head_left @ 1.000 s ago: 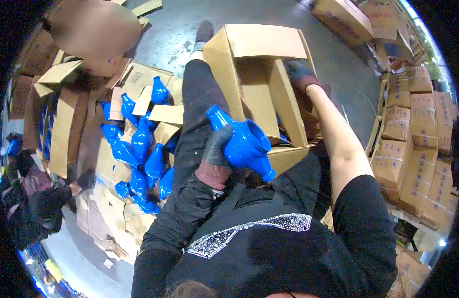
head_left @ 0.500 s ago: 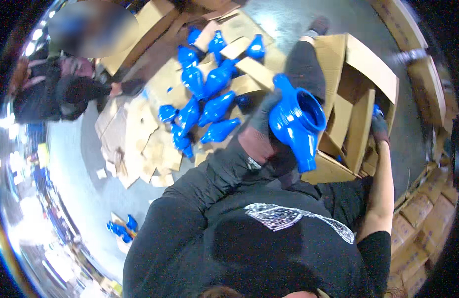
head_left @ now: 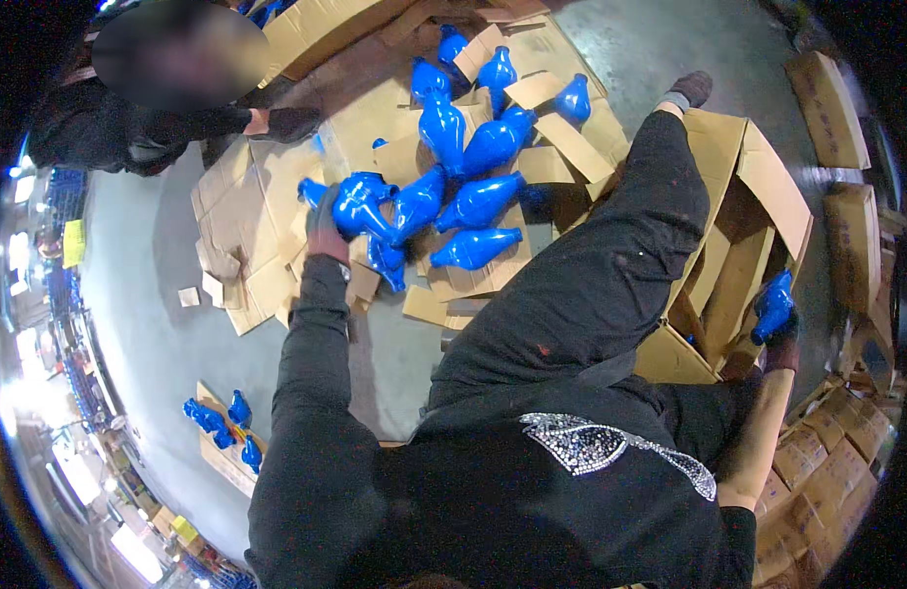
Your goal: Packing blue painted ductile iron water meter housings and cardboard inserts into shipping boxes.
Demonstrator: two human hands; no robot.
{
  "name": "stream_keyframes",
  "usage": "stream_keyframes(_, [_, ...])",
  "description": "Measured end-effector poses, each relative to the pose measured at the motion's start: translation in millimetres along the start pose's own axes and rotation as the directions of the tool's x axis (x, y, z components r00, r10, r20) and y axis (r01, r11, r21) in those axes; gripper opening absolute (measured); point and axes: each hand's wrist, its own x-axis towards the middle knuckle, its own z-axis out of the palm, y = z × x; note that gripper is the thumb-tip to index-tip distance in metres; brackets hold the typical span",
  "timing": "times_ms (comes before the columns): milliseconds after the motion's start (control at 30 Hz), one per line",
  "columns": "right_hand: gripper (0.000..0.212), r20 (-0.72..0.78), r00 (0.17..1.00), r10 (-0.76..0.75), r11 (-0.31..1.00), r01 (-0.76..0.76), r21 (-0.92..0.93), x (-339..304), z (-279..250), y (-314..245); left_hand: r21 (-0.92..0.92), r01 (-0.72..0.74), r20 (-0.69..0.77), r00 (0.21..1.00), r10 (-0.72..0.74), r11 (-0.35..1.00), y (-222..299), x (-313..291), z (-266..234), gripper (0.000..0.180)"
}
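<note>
Blue valve (head_left: 360,208) gripped in your left hand (head_left: 324,228) over the pile (head_left: 463,182) on flattened cardboard (head_left: 267,196); right hand (head_left: 779,329) clutches another valve (head_left: 773,306) at the open box (head_left: 758,196). About ten unloaded; box contents hidden.

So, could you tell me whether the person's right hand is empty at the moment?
No, the right hand grips a blue plastic piece over the open cardboard box.
</note>
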Motion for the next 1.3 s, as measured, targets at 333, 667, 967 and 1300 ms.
stream_keyframes(333, [0.041,-0.524,0.85,-0.055,0.998,0.046,-0.031,-12,175,-34,0.924,-0.321,0.266,0.93,0.255,0.208,-32,166,8,0.043])
stream_keyframes(667, [0.037,-0.357,0.824,-0.441,0.728,0.095,-0.679,-53,320,-69,0.794,-0.523,0.606,0.724,0.329,-0.31,-13,134,71,0.055])
stream_keyframes(967, [0.027,0.032,0.907,-0.419,0.757,0.369,-0.54,-43,445,-71,-0.066,-0.268,0.919,0.358,0.163,0.961,90,-199,267,0.065])
stream_keyframes(1300, [0.027,0.321,0.798,-0.51,0.463,0.569,-0.68,-54,423,-38,-0.192,-0.631,0.92,0.151,0.361,0.752,77,-242,295,0.092])
